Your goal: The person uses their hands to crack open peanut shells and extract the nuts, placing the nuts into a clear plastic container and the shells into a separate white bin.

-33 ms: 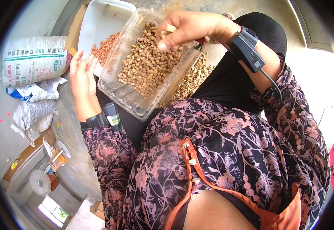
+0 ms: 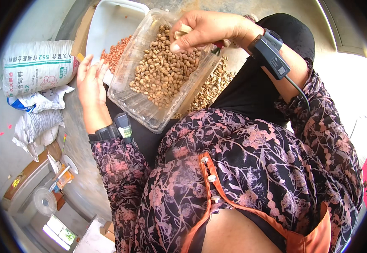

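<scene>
A clear plastic tub (image 2: 120,99) full of unshelled peanuts (image 2: 162,69) rests tilted across my lap. Over its far right part, my right hand (image 2: 202,31) is closed, thumb against fingers, on pale peanut shells (image 2: 182,31). To the left of the tub, my left hand (image 2: 91,82) has its fingers stretched up beside the white bin (image 2: 101,21), and nothing shows in it. Reddish shelled peanut kernels (image 2: 116,52) lie in that bin, behind the tub's left wall.
Loose peanut shells (image 2: 211,88) lie in a heap right of the tub, beside my dark-trousered leg (image 2: 251,84). A white printed feed sack (image 2: 38,67) and crumpled sacks (image 2: 40,122) stand at the left. A fan (image 2: 44,200) is at the lower left.
My right hand has shifted slightly up and left, still holding the pale shells. My left hand has barely moved.
</scene>
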Demonstrator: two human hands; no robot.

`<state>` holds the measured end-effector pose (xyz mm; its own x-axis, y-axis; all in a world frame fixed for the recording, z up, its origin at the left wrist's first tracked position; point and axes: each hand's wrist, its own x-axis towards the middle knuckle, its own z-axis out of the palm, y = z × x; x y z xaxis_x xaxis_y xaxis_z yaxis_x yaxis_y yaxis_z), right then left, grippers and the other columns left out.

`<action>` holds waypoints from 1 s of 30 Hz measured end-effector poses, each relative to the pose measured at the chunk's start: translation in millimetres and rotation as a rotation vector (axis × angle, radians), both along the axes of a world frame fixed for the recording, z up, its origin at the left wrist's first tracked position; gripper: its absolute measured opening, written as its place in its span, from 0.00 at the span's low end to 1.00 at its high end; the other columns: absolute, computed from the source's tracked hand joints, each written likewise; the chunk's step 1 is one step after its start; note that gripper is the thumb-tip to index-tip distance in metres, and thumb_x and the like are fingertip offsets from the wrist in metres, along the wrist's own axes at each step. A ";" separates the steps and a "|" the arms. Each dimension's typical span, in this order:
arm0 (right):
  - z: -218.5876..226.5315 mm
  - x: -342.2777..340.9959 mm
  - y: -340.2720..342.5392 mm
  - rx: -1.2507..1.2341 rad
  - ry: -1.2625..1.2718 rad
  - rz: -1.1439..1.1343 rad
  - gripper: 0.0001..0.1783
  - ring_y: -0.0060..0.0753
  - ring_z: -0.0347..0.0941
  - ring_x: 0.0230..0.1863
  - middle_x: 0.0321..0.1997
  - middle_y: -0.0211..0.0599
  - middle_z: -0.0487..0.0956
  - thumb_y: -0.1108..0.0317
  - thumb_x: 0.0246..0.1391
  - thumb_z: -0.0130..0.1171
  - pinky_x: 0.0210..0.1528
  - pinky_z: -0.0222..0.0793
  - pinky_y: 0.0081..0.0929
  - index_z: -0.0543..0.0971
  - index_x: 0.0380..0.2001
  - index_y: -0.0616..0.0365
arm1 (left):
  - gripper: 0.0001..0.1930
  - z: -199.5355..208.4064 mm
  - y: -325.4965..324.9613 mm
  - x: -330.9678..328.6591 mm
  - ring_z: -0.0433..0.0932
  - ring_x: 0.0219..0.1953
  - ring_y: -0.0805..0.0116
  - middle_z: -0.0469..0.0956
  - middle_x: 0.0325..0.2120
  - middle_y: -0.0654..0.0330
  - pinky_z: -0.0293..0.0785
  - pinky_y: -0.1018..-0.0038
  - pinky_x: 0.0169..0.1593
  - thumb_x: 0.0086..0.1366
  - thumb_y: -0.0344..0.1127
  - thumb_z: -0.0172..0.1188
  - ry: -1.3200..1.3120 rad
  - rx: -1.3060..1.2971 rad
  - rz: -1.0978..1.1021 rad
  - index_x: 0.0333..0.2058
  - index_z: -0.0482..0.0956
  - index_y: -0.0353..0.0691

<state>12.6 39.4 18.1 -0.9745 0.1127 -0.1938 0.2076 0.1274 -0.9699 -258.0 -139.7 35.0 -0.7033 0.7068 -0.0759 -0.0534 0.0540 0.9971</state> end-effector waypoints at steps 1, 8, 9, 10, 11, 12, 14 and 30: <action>4.1 2.5 1.3 0.000 0.010 -0.050 0.16 0.11 0.64 0.22 0.18 0.20 0.70 0.55 0.55 0.62 0.25 0.60 0.13 0.79 0.30 0.59 | 0.14 -2.0 4.3 6.1 0.77 0.44 0.56 0.75 0.41 0.48 0.76 0.65 0.49 0.59 0.21 0.51 0.005 -0.065 -0.092 0.45 0.72 0.27; 13.1 19.0 -1.9 -0.074 0.126 -0.171 0.29 0.13 0.64 0.24 0.25 0.23 0.71 0.39 0.55 0.54 0.24 0.62 0.15 0.79 0.37 0.58 | 0.09 -74.6 2.0 27.0 0.78 0.27 0.70 0.78 0.29 0.56 0.77 0.76 0.32 0.59 0.22 0.52 0.129 -0.591 -0.369 0.39 0.75 0.31; 12.8 19.9 -1.8 -0.089 0.146 -0.198 0.29 0.13 0.65 0.25 0.25 0.23 0.71 0.39 0.56 0.54 0.26 0.63 0.15 0.79 0.36 0.58 | 0.08 -81.4 3.5 29.1 0.77 0.25 0.70 0.78 0.28 0.56 0.76 0.76 0.29 0.59 0.22 0.52 0.214 -0.724 -0.425 0.38 0.75 0.31; 11.9 21.0 -1.9 -0.103 0.165 -0.225 0.29 0.14 0.65 0.25 0.24 0.23 0.72 0.39 0.57 0.53 0.28 0.63 0.14 0.79 0.36 0.59 | 0.08 -87.8 2.4 31.2 0.77 0.25 0.70 0.78 0.28 0.56 0.76 0.76 0.29 0.59 0.22 0.52 0.213 -0.724 -0.432 0.38 0.75 0.31; 10.0 22.7 -2.2 -0.097 0.177 -0.221 0.29 0.14 0.66 0.27 0.25 0.23 0.73 0.40 0.58 0.51 0.30 0.64 0.15 0.80 0.35 0.59 | 0.08 -94.3 0.0 33.7 0.77 0.23 0.70 0.78 0.27 0.57 0.76 0.76 0.27 0.59 0.22 0.52 0.218 -0.787 -0.452 0.38 0.75 0.31; 4.5 21.0 -2.9 -0.099 0.176 -0.224 0.29 0.14 0.66 0.27 0.25 0.23 0.73 0.40 0.58 0.51 0.30 0.64 0.15 0.80 0.35 0.59 | 0.08 -99.3 -2.7 35.0 0.76 0.22 0.70 0.77 0.26 0.57 0.75 0.76 0.25 0.58 0.21 0.52 0.223 -0.851 -0.470 0.37 0.75 0.32; -10.6 14.6 -4.4 -0.041 0.228 -0.217 0.26 0.11 0.66 0.22 0.22 0.21 0.73 0.44 0.62 0.48 0.22 0.62 0.12 0.80 0.35 0.57 | 0.09 -109.6 -3.8 36.1 0.77 0.21 0.70 0.77 0.25 0.57 0.76 0.75 0.23 0.58 0.21 0.53 0.250 -0.896 -0.485 0.38 0.74 0.32; -32.6 -8.6 -16.5 -0.073 0.147 -0.171 0.26 0.13 0.64 0.21 0.19 0.22 0.69 0.45 0.62 0.48 0.24 0.65 0.14 0.77 0.31 0.60 | 0.09 -82.4 -11.3 47.5 0.79 0.27 0.69 0.78 0.28 0.56 0.77 0.76 0.30 0.61 0.25 0.55 -0.130 -0.588 -0.404 0.41 0.73 0.32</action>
